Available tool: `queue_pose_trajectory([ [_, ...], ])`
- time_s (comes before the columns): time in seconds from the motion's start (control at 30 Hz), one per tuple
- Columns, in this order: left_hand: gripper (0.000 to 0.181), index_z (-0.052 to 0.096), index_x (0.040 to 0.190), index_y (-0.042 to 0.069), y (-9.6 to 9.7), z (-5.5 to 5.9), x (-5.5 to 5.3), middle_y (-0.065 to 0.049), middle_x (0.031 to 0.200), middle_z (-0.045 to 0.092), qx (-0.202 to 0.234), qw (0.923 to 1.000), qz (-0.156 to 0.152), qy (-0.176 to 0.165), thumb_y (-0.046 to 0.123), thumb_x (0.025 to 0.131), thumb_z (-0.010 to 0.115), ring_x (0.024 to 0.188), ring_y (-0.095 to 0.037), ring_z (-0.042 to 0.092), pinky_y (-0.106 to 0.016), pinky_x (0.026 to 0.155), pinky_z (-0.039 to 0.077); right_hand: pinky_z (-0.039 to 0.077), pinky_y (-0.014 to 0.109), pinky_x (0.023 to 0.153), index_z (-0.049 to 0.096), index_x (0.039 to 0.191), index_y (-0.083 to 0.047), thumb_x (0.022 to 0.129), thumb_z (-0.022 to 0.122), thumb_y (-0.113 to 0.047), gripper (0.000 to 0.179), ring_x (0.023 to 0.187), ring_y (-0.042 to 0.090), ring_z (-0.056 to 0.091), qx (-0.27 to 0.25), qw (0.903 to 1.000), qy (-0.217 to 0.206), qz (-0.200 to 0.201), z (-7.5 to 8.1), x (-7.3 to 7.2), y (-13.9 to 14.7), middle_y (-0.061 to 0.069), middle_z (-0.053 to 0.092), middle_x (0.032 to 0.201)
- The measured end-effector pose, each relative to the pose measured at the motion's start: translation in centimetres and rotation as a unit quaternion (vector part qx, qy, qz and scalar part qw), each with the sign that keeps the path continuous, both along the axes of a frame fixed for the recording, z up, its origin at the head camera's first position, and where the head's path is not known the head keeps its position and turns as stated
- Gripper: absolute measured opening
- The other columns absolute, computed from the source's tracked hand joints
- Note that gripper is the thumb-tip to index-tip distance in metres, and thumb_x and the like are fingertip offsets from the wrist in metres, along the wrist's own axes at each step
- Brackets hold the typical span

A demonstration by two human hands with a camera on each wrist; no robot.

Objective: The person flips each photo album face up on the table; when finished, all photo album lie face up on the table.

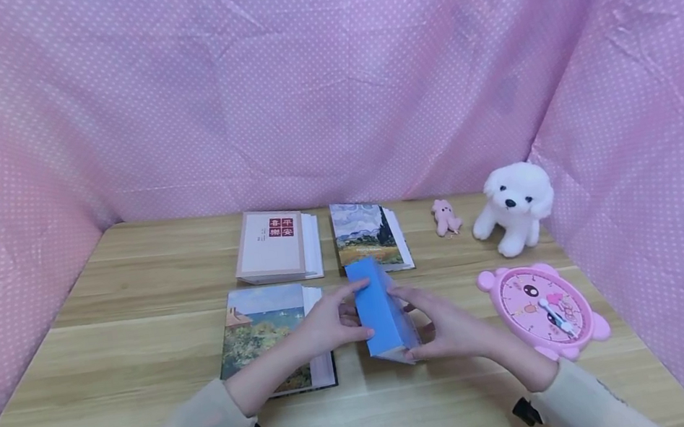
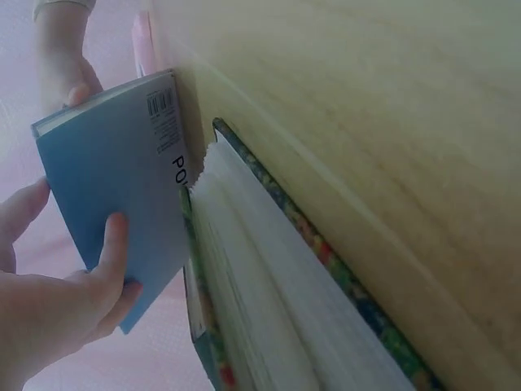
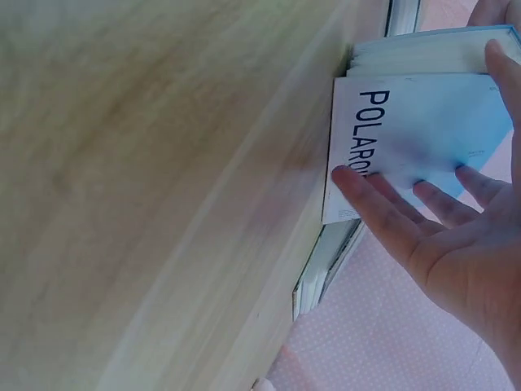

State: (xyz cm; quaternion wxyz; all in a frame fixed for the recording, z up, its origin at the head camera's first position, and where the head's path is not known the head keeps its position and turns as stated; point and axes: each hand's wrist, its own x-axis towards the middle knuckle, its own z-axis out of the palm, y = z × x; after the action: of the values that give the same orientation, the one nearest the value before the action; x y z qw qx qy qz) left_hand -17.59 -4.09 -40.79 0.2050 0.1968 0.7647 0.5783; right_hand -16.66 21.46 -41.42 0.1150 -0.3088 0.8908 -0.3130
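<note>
A thick blue photo album [image 1: 384,313] stands on edge, slightly tilted, between both hands at the middle of the table. My left hand [image 1: 330,323] holds its blue spine side, with fingertips and thumb on the cover. On the other side, my right hand [image 1: 452,322] grips the album, its fingers spread over the cover lettered "POLARO" in the right wrist view. The album's lower edge is close over the wood. Beside my left forearm lies an album with a seaside painting [image 1: 266,330], partly covered by that arm.
Behind are a cream album with red characters [image 1: 271,256] and a landscape-painted album [image 1: 361,233]. To the right sit a small pink plush toy [image 1: 444,216], a white toy dog [image 1: 519,199] and a pink bear-shaped clock [image 1: 526,311]. Pink dotted cloth [image 1: 326,99] surrounds the table.
</note>
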Motion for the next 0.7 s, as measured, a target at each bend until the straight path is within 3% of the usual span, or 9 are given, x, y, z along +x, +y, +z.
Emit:
queue_pose_trajectory([
  [0.17,0.081,0.034,0.147,0.012,-0.11,-0.13,-0.12,-0.026,0.132,0.047,-0.047,0.9984,0.010,0.030,0.015,0.078,0.078,0.096,-0.029,0.064,-0.035,0.079,0.057,0.048,0.048,0.096,0.026,0.150,-0.025,0.072,0.076,-0.050,0.096,0.131,0.033,0.041,0.045,0.9981,0.040,0.011,-0.25,-0.04,0.13,0.010,0.032,0.151],
  [0.4,0.078,0.043,0.142,0.013,-0.07,-0.27,-0.35,-0.017,0.126,0.050,-0.104,0.9913,0.045,0.066,0.021,0.075,0.081,0.089,-0.022,0.062,-0.030,0.070,0.056,0.046,0.053,0.096,0.027,0.149,-0.032,0.073,0.073,-0.056,0.092,0.132,0.037,0.038,0.084,0.9958,0.037,0.006,-0.45,-0.11,0.22,0.015,0.030,0.151],
  [0.7,0.081,0.042,0.142,0.009,-0.20,-0.88,-0.32,-0.016,0.120,0.051,-0.143,0.9855,0.046,0.078,0.026,0.073,0.082,0.082,-0.018,0.059,-0.029,0.068,0.053,0.044,0.058,0.097,0.032,0.146,-0.034,0.072,0.069,-0.065,0.089,0.132,0.040,0.037,0.121,0.9914,0.051,-0.003,-0.88,-0.38,0.66,0.017,0.031,0.150],
])
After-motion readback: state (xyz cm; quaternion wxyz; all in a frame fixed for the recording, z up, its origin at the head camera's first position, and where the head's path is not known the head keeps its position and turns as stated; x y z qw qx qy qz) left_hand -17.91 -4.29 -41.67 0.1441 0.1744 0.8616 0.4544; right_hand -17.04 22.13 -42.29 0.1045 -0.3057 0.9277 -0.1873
